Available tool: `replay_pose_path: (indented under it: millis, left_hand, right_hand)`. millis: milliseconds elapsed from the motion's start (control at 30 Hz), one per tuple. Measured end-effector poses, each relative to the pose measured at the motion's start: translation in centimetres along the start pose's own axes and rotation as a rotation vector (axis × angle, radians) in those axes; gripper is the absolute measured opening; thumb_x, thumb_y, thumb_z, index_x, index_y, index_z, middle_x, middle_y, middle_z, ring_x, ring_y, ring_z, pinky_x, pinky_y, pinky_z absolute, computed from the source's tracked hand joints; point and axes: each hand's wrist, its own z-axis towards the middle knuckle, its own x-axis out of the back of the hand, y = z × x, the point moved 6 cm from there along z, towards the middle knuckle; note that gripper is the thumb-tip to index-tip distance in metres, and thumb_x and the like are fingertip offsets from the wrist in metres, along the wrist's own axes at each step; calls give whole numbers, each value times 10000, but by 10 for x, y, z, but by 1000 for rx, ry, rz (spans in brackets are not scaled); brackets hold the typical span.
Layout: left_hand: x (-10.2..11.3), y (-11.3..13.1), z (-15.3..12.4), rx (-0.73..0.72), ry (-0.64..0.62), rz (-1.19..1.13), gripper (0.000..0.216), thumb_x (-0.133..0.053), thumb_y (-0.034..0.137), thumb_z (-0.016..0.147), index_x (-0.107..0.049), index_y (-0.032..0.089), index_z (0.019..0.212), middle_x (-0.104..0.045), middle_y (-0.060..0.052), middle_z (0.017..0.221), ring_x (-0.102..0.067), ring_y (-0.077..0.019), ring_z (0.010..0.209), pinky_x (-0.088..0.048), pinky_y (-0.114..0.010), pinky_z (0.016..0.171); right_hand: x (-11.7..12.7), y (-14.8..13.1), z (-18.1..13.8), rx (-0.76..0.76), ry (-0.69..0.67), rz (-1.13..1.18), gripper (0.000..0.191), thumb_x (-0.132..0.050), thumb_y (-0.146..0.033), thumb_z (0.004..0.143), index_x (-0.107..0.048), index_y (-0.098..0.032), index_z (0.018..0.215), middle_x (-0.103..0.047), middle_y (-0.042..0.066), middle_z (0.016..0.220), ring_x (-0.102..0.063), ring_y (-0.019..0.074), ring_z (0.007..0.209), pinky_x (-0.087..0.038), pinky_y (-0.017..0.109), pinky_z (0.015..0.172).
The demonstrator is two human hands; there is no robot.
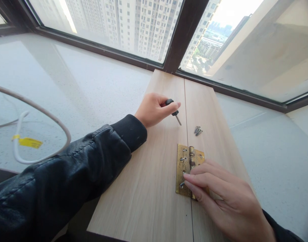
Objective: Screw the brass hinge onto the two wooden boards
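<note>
My left hand (155, 109) is closed round a small black-handled screwdriver (174, 113), its metal tip pointing down at the wooden boards (148, 181). A brass hinge (184, 168) lies across the seam between the two boards, with screws in some of its holes. The fingers of my right hand (219, 198) lie flat on the hinge's lower right part, and the fingertips touch a screw (182, 184) at its lower left hole. A few loose screws (198, 130) lie on the right board above the hinge.
The boards rest on a pale stone windowsill (93, 80) under a dark-framed window (179, 37). A white cable with a yellow tag (28, 143) curls at the left.
</note>
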Motion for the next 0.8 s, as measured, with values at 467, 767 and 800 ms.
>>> replay_pose_path:
  millis: [467, 767, 800]
  left_hand:
    - [-1, -3, 1, 18, -18, -18, 489, -642, 409, 842, -349, 209, 505, -277, 73, 530, -244, -57, 521, -186, -280, 512]
    - [-1, -2, 0, 13, -25, 16, 500, -645, 392, 858, -332, 215, 510, -294, 72, 538, -248, -62, 522, -197, -282, 519]
    - [-1, -2, 0, 14, -26, 16, 501, -646, 392, 858, -332, 214, 511, -292, 73, 537, -247, -61, 521, -196, -283, 519]
  right_hand:
    - [-1, -4, -4, -1, 38, -51, 168, -570, -25, 978, -623, -181, 945, -668, 21, 860, -629, 103, 758, -566, 213, 688]
    - [1, -8, -11, 98, -48, -36, 277, -536, 56, 933, -670, -132, 1086, -669, 66, 940, -617, 135, 826, -574, 249, 711]
    - [2, -8, -10, 92, -36, -44, 262, -543, 54, 936, -665, -136, 1070, -668, 62, 933, -614, 134, 820, -570, 249, 710]
